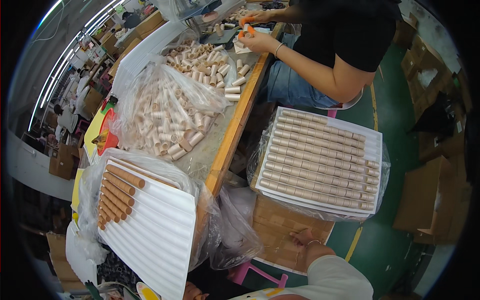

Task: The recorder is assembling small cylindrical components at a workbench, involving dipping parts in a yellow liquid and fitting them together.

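Note:
My right hand (304,237) is low on the right, against the brown cardboard (272,225). It holds nothing that I can see, and its fingers are stretched out. Just above it lies a white ridged tray (372,145) with rows of short beige tubes (320,160). My left hand (193,291) shows only partly at the bottom edge, its fingers curled beside the lower corner of another white ridged tray (155,225). What it grips, if anything, is hidden. Several rows of brown tubes (117,192) fill the upper left part of that tray.
Loose beige tubes (175,120) are heaped under clear plastic on the wooden-edged table (227,150). A co-worker (320,55) sits at its far right, handling a tube with orange-tipped fingers. A pink stool (260,274) stands below. Cardboard boxes (420,195) line the right side.

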Demonstrator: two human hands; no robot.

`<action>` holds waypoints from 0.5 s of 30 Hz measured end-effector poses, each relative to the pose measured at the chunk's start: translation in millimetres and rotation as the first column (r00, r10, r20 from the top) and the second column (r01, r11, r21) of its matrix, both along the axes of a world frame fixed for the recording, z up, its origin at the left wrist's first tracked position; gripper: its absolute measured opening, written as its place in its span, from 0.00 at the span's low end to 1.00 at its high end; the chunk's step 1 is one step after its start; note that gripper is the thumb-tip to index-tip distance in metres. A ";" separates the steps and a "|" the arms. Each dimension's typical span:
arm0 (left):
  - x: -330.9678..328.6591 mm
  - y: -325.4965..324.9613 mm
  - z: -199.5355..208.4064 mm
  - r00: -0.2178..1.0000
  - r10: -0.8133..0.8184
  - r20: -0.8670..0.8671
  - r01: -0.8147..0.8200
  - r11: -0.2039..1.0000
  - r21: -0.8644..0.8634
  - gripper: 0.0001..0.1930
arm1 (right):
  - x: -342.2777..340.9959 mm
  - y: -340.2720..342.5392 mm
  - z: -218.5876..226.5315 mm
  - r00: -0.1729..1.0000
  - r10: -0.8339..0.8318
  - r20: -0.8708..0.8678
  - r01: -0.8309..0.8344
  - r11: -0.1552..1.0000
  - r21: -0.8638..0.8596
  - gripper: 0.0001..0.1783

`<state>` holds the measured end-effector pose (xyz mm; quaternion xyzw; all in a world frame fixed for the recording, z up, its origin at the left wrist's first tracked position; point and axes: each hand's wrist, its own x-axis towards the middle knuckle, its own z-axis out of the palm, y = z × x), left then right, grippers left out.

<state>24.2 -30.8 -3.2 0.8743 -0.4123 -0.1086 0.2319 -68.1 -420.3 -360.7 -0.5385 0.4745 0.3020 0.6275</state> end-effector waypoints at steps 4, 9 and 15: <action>8.3 5.0 -0.3 0.988 -0.114 -0.102 0.125 0.987 0.104 0.13 | -3.4 0.7 -14.3 1.000 0.010 0.012 -0.010 1.000 -0.007 0.22; 10.8 0.3 7.4 0.989 -0.125 -0.077 0.133 0.984 0.118 0.12 | -2.3 2.4 -10.1 1.000 -0.006 0.006 0.006 1.000 0.003 0.21; 8.3 2.2 6.8 0.988 -0.129 -0.088 0.144 0.968 0.205 0.12 | -8.1 1.6 -16.1 1.000 -0.025 0.011 0.025 1.000 -0.004 0.20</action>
